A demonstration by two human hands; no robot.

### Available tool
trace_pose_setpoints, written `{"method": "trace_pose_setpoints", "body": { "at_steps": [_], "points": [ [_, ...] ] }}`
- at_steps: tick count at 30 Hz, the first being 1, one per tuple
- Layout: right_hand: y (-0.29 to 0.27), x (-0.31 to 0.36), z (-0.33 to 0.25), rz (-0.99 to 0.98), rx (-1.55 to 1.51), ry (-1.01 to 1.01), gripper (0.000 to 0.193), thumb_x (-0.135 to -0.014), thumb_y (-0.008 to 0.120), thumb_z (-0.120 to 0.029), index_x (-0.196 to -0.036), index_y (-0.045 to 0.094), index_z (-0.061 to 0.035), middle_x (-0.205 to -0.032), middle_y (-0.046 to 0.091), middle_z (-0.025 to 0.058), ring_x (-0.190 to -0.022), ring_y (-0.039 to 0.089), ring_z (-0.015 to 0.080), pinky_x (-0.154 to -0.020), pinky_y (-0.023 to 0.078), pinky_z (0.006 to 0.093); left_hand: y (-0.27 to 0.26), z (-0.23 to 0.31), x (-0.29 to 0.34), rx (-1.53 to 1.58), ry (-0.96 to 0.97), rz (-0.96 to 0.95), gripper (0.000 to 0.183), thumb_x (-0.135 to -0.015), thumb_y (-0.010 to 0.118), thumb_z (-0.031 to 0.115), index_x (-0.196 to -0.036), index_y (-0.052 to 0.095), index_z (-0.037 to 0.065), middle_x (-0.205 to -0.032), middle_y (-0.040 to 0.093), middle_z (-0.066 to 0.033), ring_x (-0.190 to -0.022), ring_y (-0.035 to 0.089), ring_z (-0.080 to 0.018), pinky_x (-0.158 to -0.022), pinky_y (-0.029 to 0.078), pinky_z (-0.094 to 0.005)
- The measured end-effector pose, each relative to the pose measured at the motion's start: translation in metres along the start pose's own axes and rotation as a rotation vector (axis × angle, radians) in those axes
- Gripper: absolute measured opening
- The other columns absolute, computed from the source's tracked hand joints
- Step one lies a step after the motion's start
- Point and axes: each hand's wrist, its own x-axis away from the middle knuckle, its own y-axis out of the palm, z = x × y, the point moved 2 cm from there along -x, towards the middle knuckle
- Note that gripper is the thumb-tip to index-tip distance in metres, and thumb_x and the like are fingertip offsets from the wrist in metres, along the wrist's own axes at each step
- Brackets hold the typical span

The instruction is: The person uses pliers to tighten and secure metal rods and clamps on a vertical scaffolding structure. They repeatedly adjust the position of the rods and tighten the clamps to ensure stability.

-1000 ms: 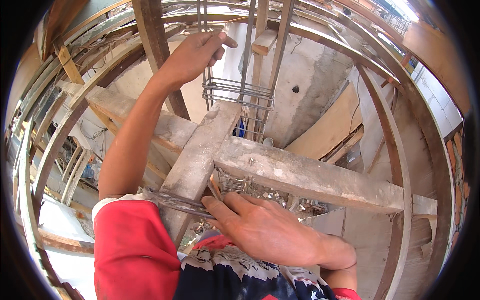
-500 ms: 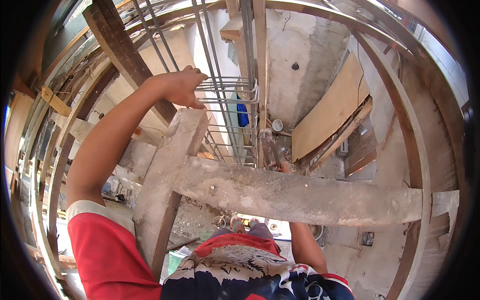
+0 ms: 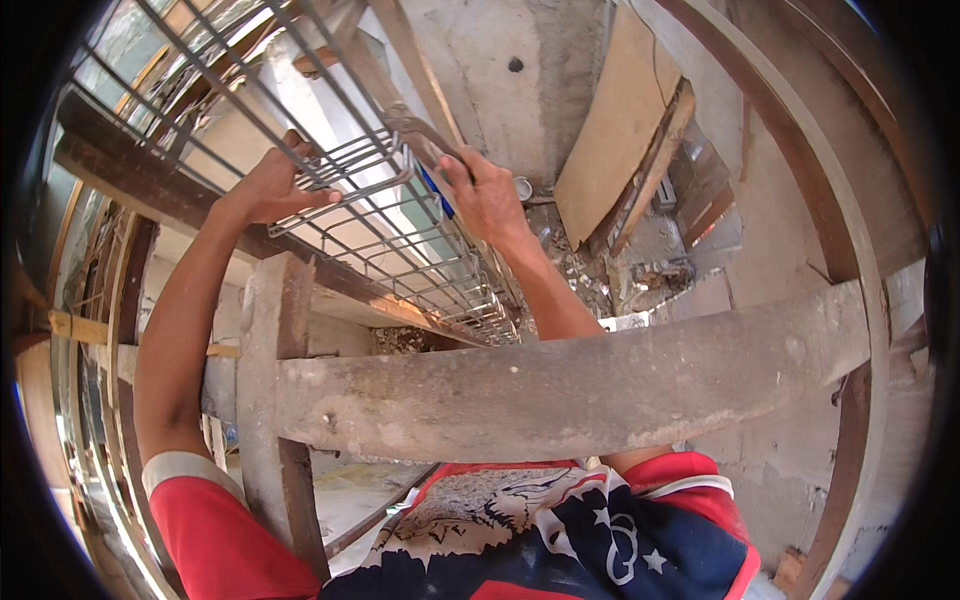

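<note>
A cage of grey steel rebar (image 3: 375, 235), made of long bars with rectangular stirrups around them, runs slanting from the upper left down toward the middle. My left hand (image 3: 268, 190) grips the bunched stirrups (image 3: 365, 165), its thumb on the near side and its fingers around the bars. At the other end of these stirrups, my right hand (image 3: 487, 203) is closed around the handle of what looks like a hammer (image 3: 430, 138). The tool's head is against or just beside the stirrup corners; its exact shape is hard to make out.
A thick grey wooden beam (image 3: 570, 395) crosses in front of my chest, joined to an upright post (image 3: 265, 370) on the left. A dark timber (image 3: 150, 185) lies beneath the cage. Further down are a leaning plywood sheet (image 3: 620, 120), a white cup (image 3: 522, 188) and scattered rubble (image 3: 590, 275).
My right hand has come up from below the beam with the tool, reaching the stirrups. The view has shifted, and the cage now slants; my left hand stays at the stirrups.
</note>
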Motion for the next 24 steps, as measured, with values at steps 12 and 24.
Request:
{"method": "trace_pose_setpoints", "body": {
  "at_steps": [12,24],
  "points": [
    [0.011,0.013,-0.002,0.111,-0.173,-0.012,0.038,-0.103,0.057,-0.037,-0.096,0.064,0.0001,-0.080,0.065,0.0287,-0.083,0.065,0.0470,-0.074,0.049,0.0516,0.016,-0.031,-0.012,0.148,-0.062,-0.033,0.077,-0.085,0.079,0.044,-0.137,0.051,-0.005,-0.120,0.064,-0.0190,-0.111,0.060,-0.0276,-0.098,0.046,-0.0402],
    [0.065,0.126,-0.063,-0.509,-1.012,0.465,0.042,-0.104,0.049,-0.009,-0.144,0.039,-0.0081,-0.091,0.055,0.0035,-0.073,0.052,0.0086,-0.061,0.043,0.0244,0.007,-0.022,0.006,0.185,-0.111,-0.084,0.086,-0.069,0.089,0.040,-0.135,0.055,-0.003,-0.128,0.064,-0.0207,-0.121,0.061,-0.0315,-0.104,0.047,-0.0396]
  ]
}}
